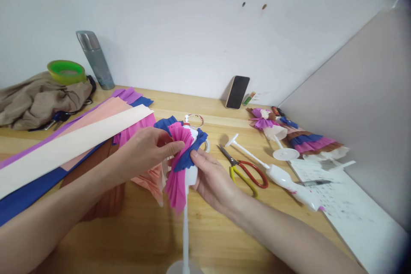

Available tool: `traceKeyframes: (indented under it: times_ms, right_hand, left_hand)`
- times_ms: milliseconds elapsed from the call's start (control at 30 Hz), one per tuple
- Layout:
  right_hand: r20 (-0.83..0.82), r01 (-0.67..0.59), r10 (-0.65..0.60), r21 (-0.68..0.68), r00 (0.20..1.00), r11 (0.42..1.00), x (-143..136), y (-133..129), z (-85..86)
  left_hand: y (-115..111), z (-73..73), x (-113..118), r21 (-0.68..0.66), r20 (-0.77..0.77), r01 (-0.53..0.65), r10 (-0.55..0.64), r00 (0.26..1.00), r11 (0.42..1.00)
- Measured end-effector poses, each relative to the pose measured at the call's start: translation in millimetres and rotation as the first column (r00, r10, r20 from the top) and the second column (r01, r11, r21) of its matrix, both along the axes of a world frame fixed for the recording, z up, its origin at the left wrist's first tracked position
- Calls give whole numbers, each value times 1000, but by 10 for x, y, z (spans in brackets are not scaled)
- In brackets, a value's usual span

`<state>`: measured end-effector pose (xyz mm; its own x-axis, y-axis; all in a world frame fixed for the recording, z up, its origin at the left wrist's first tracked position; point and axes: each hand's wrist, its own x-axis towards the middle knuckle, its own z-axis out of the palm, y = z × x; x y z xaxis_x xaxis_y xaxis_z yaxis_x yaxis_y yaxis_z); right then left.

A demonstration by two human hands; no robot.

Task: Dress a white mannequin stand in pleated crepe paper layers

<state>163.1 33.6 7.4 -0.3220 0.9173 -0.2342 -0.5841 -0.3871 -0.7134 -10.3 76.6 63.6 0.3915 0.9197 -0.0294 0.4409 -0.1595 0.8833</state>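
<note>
A white form [191, 176] stands upright on a thin white stand [185, 231] in front of me. Pleated pink crepe paper [177, 188] hangs down its left side, and ruffled blue paper [184, 159] crosses over it. My left hand [154, 150] pinches the pink paper near the top, its fingertips partly hidden behind the folds. My right hand [215, 177] is wrapped round the form from the right, with the thumb pressing on the blue paper. A roll of white tape [207, 145] lies partly hidden behind the form.
Long paper strips [77, 137] cover the left side. Red-and-yellow scissors [242, 165] and a second white form [293, 188] lie at right, near paper-dressed figures [263, 120] and a white sheet [356, 209]. A phone [237, 92] and flask [96, 62] stand by the wall.
</note>
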Motion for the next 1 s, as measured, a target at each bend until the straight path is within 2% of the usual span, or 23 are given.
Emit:
traceKeyframes:
  times_ms: [100,333,567,733,867,1000]
  right_hand:
    - [17,-13,13,-11,1000,1000,5,-3,-7]
    - [36,-46,46,-2,998,999,-19,-43,-19]
    - [58,-40,38,43,998,998,-13,-21,-49]
    - [72,-58,50,126,996,990,-17,-13,-35]
    - [104,-21,6,140,995,990,-37,-10,-56]
    - [113,14,-28,121,993,993,-49,-10,-77]
  left_hand:
    - [-15,65,-27,-8,-76,-72,72,995,997]
    - [-39,62,34,-180,-17,-17,14,1000,984]
    - [-13,52,113,-319,79,-142,176,981,937]
    - [9,38,163,-405,115,-165,230,966,899]
    - [-12,-35,211,-423,180,-179,276,944,888]
    - [-55,-90,256,-383,190,-223,313,930,896]
